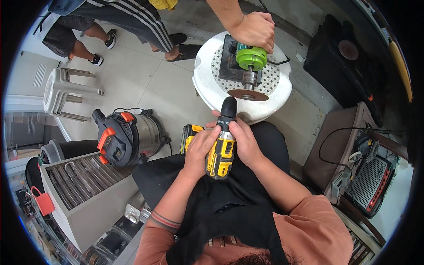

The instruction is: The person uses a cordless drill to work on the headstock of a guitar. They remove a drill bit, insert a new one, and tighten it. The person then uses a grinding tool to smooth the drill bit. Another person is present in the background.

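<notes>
A yellow and black cordless drill [219, 160] lies on its side above my lap, its black chuck pointing away from me. My left hand [197, 151] is closed round its left side, and the battery pack [190, 138] sticks out beyond that hand. My right hand [245, 143] grips the drill's front, with thumb and fingers at the collar behind the chuck. Just past the chuck, a brown cutting disc [247, 95] sits on the shaft of a green motor [251, 58], on a white plastic stool [204, 81]. Another person's hand [256, 32] holds the motor's top.
A shop vacuum [143, 132] with orange latches stands at the left, beside a grey cabinet [97, 212] with slats on top. Stacked white stools [55, 95] are farther back. Cables trail over a perforated metal box [369, 181] at the right. Other people's legs [145, 22] show at the far left.
</notes>
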Demonstrator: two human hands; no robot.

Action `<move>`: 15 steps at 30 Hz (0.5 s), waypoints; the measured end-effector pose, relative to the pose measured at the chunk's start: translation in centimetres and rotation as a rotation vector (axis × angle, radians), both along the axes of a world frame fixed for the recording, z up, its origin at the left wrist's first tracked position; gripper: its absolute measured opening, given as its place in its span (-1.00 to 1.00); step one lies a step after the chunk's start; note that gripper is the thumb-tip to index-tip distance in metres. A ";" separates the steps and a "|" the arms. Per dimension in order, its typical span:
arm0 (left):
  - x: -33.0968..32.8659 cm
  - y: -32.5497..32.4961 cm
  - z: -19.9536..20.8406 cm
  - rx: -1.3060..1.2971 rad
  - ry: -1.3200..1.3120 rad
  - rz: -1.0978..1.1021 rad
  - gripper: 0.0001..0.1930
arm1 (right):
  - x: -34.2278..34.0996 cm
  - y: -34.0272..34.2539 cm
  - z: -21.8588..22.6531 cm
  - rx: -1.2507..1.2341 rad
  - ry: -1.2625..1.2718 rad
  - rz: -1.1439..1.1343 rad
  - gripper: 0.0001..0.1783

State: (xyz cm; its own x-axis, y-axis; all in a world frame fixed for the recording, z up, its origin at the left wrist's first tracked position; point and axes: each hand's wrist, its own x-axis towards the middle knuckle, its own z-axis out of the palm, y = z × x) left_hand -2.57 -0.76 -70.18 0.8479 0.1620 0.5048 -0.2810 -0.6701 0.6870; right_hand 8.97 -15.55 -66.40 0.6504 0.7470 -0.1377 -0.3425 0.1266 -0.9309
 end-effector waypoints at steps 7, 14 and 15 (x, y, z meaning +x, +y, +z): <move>-0.1 -0.1 0.0 -0.011 0.016 0.010 -0.13 | 0.0 0.0 0.0 0.000 0.001 -0.008 -0.27; -0.2 -0.1 0.1 -0.014 0.014 0.003 -0.11 | -0.1 0.0 0.3 0.047 0.071 -0.020 -0.40; -0.2 -0.1 0.0 -0.011 0.019 0.004 -0.11 | -0.1 0.0 0.3 0.047 0.078 -0.018 -0.40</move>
State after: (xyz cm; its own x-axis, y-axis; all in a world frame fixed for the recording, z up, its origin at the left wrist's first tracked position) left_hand -2.77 -0.84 -70.13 0.8567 0.1708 0.4867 -0.2655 -0.6631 0.6999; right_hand 8.92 -15.57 -66.15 0.6522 0.7423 -0.1536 -0.4108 0.1758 -0.8946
